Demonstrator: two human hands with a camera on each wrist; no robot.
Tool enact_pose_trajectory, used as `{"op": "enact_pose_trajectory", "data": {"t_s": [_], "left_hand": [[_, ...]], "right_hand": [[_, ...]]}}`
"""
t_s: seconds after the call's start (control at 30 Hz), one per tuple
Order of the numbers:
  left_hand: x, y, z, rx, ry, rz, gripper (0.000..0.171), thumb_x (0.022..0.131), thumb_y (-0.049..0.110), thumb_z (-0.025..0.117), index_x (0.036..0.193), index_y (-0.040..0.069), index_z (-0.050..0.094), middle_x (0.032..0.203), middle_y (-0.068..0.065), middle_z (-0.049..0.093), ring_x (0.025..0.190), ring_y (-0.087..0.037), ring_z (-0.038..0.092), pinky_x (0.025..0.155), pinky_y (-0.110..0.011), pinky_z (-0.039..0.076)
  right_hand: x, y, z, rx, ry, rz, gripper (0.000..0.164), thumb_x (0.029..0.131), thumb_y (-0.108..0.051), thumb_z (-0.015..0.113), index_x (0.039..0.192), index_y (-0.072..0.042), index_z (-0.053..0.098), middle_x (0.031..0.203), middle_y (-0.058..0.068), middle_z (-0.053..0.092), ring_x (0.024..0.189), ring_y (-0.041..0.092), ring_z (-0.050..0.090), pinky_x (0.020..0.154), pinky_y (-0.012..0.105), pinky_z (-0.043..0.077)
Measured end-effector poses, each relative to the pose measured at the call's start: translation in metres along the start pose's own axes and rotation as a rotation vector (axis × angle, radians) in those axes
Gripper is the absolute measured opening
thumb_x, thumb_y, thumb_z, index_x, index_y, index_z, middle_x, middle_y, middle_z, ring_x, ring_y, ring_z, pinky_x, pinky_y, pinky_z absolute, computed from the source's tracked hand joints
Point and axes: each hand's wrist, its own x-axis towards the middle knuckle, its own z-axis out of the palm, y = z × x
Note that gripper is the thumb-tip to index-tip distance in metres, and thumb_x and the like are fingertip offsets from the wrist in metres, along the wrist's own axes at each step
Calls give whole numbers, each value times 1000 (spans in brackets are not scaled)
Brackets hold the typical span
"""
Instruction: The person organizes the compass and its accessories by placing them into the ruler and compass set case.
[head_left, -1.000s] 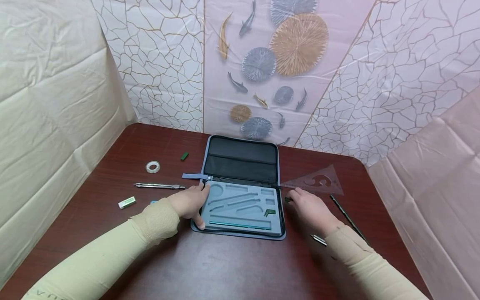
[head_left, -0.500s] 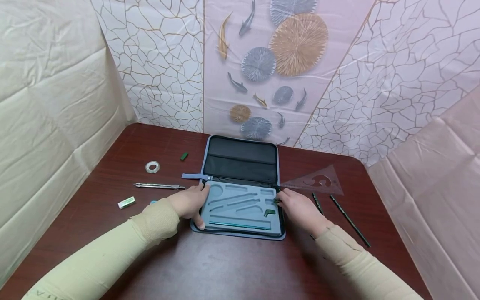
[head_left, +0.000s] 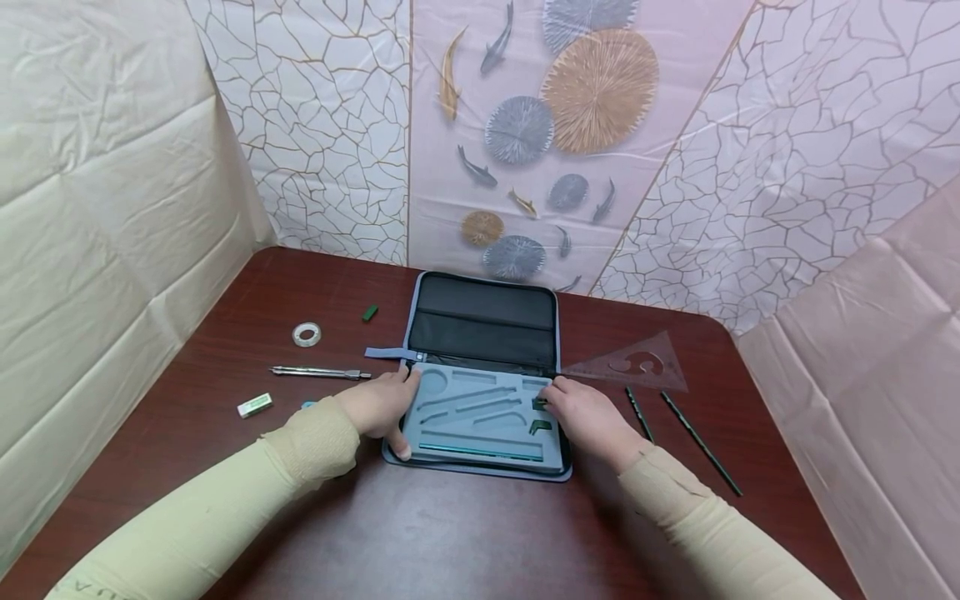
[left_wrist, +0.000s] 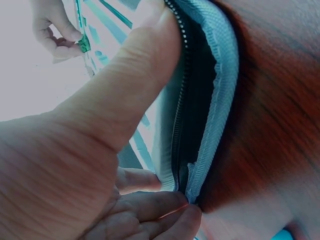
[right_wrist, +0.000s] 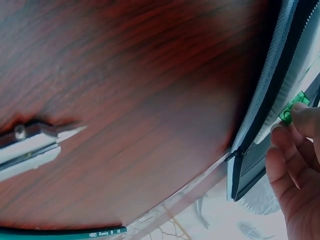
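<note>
A zip case lies open on the table, its black lid [head_left: 483, 321] raised at the back and a light blue moulded tray [head_left: 480, 425] in its base. My left hand [head_left: 384, 404] rests along the case's left edge, thumb at the front corner and fingers towards the back. My right hand [head_left: 592, 417] pinches a small translucent green piece [right_wrist: 292, 107] between thumb and fingertips, over a small slot at the tray's right side. Just in front of it, a green L-shaped piece [head_left: 540, 426] sits in the tray. A green pencil [head_left: 480, 452] lies in the long front slot.
Left of the case lie a tape roll [head_left: 307, 335], a green block [head_left: 370, 312], a metal compass [head_left: 318, 372] and a white eraser [head_left: 255, 406]. To the right are a clear set square [head_left: 637, 362] and two green pencils [head_left: 701, 443]. A pointed metal tool [right_wrist: 30, 152] shows in the right wrist view.
My right hand has moved left from the table beside the case to over the tray, carrying the green piece. My left hand has stayed in place.
</note>
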Motion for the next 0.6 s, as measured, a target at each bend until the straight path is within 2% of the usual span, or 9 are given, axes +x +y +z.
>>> {"op": "enact_pose_trajectory", "data": {"t_s": [0.2,0.6], "left_hand": [[-1,0,-1,5,0,7,121,69,48,84,152,-3,12,156,-27,12,143,-38,17,112,-46,22],[-3,0,-1,-12,-5,10,120,70,45,84,152,-3,11,156,-27,11,143,-38,16,113,-46,21]], "right_hand": [[1,0,2,3,27,-51,19,86,-10,74,105,-11,71,97,0,64,89,12,60,78,33,52],[1,3,6,-14,55,-77,25,84,-7,76,108,-11,73,96,0,65,87,12,58,77,31,51]]}}
